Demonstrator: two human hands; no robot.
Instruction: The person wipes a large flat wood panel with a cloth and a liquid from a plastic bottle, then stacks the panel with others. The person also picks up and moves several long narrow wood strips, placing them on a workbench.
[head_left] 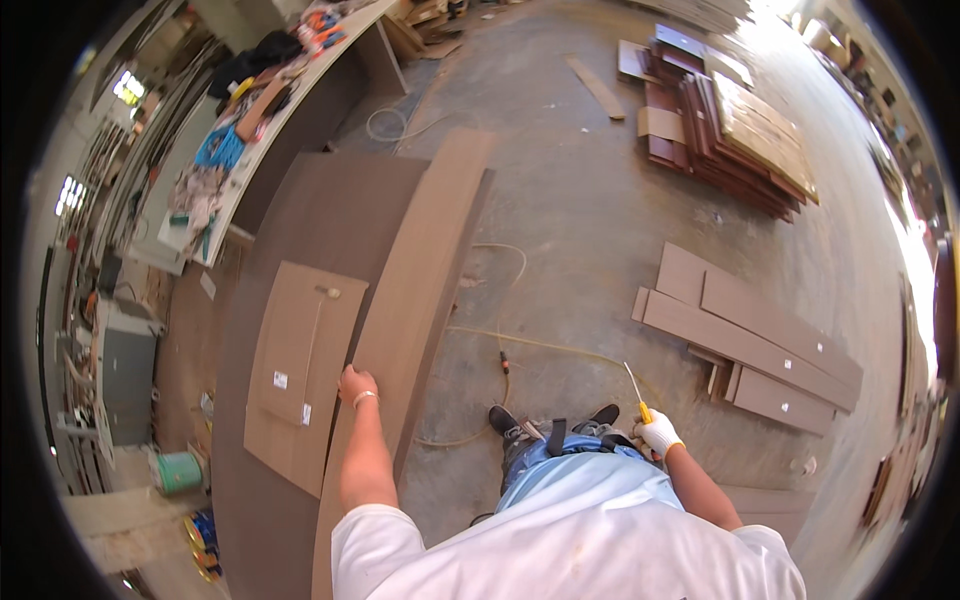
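At the far left a long bench (262,150) runs along the wall, strewn with cloths, tools and small bright oddments too small to tell apart; below it, near the lower left, a green tub (180,471) stands on the floor; next to the right, a broad dark brown sheet (330,215) lies flat, and on it rests a smaller, paler brown panel (300,370) with two small white labels; just right of that panel a long, narrow brown board (425,260) stretches away from the person, standing on its long edge, its top edge uppermost; the left hand (356,385), bare with a band at the wrist, sits on the near part of that top edge, its grip clenched over the board; further right a thin yellowish hose (520,340) loops across the concrete floor (590,200), passing near the person's black shoes (505,420); the right hand (657,432), in a white glove, hangs beside the hip with its grip closed around a yellow-handled screwdriver (636,390), the shaft pointing up and away; to the right lie several flat brown planks (750,340), overlapping; well beyond them, at the upper right, sits a stack of reddish and light boards (740,130).
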